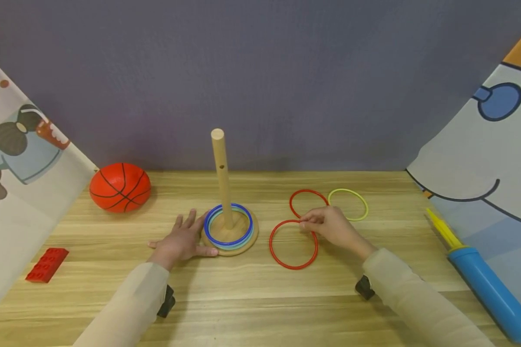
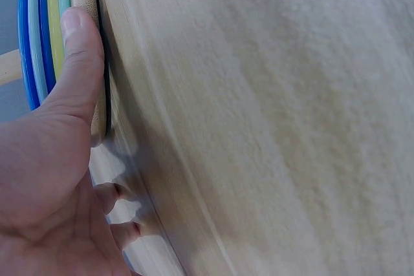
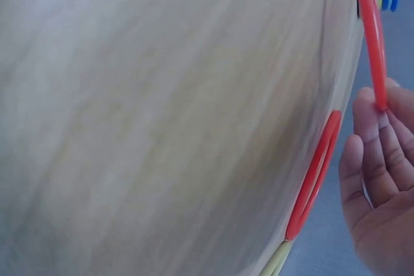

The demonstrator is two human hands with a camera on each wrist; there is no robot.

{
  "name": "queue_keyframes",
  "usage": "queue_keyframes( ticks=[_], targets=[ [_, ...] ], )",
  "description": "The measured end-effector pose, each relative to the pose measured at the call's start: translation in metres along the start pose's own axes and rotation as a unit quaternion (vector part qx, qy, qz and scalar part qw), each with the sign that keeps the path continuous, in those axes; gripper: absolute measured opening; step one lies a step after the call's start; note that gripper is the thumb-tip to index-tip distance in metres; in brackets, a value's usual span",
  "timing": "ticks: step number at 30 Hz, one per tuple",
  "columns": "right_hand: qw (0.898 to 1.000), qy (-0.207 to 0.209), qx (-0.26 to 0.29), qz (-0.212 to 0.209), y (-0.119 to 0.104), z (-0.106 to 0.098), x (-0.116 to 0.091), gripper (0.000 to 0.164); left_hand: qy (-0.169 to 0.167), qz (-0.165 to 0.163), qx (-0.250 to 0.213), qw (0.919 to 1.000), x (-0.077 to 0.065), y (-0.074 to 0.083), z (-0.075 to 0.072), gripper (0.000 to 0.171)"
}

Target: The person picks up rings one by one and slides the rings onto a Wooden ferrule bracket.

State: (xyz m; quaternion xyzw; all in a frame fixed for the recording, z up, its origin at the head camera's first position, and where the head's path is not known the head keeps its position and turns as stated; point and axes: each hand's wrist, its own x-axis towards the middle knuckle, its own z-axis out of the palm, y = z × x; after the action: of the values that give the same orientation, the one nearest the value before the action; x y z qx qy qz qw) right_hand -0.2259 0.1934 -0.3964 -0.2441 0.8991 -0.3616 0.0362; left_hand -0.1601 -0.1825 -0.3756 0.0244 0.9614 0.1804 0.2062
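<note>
A round wooden base point(image 1: 254, 236) with an upright wooden post point(image 1: 222, 168) stands near the middle of the table. Around the post lies a stack of thin rings, a dark blue ring point(image 1: 251, 225) on top; the left wrist view shows light blue, yellow point(image 2: 55, 30) and mint rings below it. My left hand point(image 1: 180, 243) rests at the base's left side, fingers spread, thumb along its front edge. My right hand point(image 1: 332, 229) pinches a red ring point(image 1: 296, 267) by its far right edge. In the right wrist view this red ring point(image 3: 370, 24) is raised off the table.
Behind my right hand lie a second red ring point(image 1: 291, 202) and a yellow ring point(image 1: 366, 207), side by side. A red toy basketball point(image 1: 120, 188) and a red building block point(image 1: 47, 265) sit at left. At far right lies a blue and yellow pump point(image 1: 488, 289). A grey wall point(image 1: 260, 86) rises behind.
</note>
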Motion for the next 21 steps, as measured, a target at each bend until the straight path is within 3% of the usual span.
queue_keyframes(
  ticks=[13,21],
  targets=[
    [0.999,0.022,0.044,0.015,-0.005,-0.01,-0.004,0.014,0.003,0.002,-0.004,1.0,-0.001,0.0,0.0,0.115],
    [0.996,0.031,0.072,0.036,-0.021,-0.021,-0.003,0.017,0.003,0.001,-0.004,1.0,0.0,-0.001,0.0,0.115]
  ],
)
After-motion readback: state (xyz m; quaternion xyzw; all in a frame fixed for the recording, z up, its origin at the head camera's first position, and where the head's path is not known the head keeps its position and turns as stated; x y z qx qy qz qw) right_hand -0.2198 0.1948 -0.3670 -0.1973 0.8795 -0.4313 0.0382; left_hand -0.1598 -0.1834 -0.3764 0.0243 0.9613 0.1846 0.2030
